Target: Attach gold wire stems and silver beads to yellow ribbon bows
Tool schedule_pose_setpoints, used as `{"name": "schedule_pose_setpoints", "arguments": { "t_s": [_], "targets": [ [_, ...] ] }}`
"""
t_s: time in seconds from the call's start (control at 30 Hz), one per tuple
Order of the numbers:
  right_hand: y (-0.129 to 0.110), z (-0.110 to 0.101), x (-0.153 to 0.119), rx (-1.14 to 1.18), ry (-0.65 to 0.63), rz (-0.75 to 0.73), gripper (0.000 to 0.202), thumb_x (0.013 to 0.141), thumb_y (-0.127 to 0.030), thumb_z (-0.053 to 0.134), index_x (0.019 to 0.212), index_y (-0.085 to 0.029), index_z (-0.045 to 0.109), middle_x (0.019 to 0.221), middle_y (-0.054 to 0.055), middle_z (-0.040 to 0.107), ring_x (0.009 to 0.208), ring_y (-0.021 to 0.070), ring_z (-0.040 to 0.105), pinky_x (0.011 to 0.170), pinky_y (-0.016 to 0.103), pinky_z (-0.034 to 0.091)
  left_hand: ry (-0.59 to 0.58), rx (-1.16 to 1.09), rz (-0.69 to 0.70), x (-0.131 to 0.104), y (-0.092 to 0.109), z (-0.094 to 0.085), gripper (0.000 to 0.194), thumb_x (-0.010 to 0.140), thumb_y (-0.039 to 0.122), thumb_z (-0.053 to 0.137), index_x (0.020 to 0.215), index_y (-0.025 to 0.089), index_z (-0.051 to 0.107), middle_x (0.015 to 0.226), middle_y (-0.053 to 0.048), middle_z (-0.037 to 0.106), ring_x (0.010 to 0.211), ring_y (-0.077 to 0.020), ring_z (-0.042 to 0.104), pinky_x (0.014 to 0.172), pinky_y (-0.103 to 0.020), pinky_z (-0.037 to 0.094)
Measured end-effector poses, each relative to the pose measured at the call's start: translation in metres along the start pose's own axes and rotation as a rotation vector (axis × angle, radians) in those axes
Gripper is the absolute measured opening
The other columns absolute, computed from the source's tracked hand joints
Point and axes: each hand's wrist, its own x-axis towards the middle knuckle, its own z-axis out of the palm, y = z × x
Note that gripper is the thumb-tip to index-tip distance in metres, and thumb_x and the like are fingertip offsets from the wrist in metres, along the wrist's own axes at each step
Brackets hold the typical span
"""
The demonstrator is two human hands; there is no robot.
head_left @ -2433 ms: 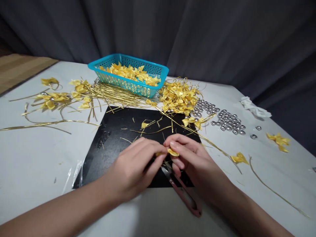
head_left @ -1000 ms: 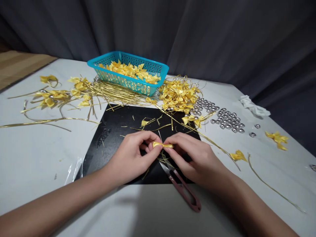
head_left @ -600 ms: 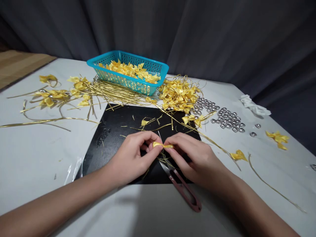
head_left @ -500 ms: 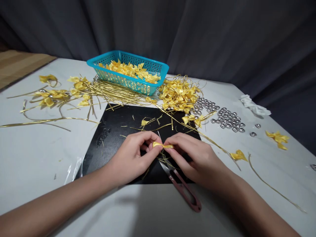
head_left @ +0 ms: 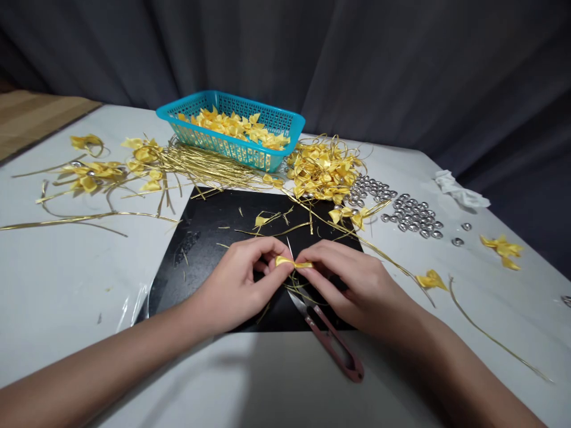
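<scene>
A small yellow satin ribbon bow (head_left: 284,261) is pinched between both hands above a black mat (head_left: 214,217). My left hand (head_left: 250,282) is closed on its left loop, thumb in front and fingers behind. On the other side, my right hand (head_left: 345,276) grips the right loop between thumb and fingertips. The bow's middle looks narrow and gathered. Just below the hands lie thread snips (head_left: 334,345) with dusky pink handles, blades toward the bow. Bits of gold cord (head_left: 307,294) are scattered around the blades. My palms hide some of the mat.
A turquoise basket (head_left: 218,141) of yellow bows stands at the back. In front of it lies a bundle of gold cords (head_left: 209,166). To its right are a heap of yellow bows (head_left: 323,169), many silvery beads (head_left: 414,217) and a crumpled white cloth (head_left: 461,190).
Almost nothing differs. Both hands keep their pinch on the ribbon bow in the same place, with only a slight shift of the fingers.
</scene>
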Motion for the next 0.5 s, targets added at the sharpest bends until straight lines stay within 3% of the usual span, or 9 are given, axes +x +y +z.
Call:
{"name": "schedule_pose_setpoints", "arguments": {
  "t_s": [0.5],
  "targets": [
    [-0.0008, -0.0022, 0.0008, 0.002, -0.014, -0.018, 0.012, 0.089, -0.012, 0.046, 0.089, -0.013, 0.058, 0.081, 0.004, 0.061, 0.073, 0.0088, 0.057, 0.066, 0.018, 0.044, -0.016, 0.017, -0.002, 0.0, 0.0004, 0.0002, 0.015, 0.082, 0.027, 0.049, 0.08, 0.015, 0.059, 0.073, -0.002, 0.061, 0.068, -0.0144, 0.056, 0.06, -0.024, 0.043]
  ]
}}
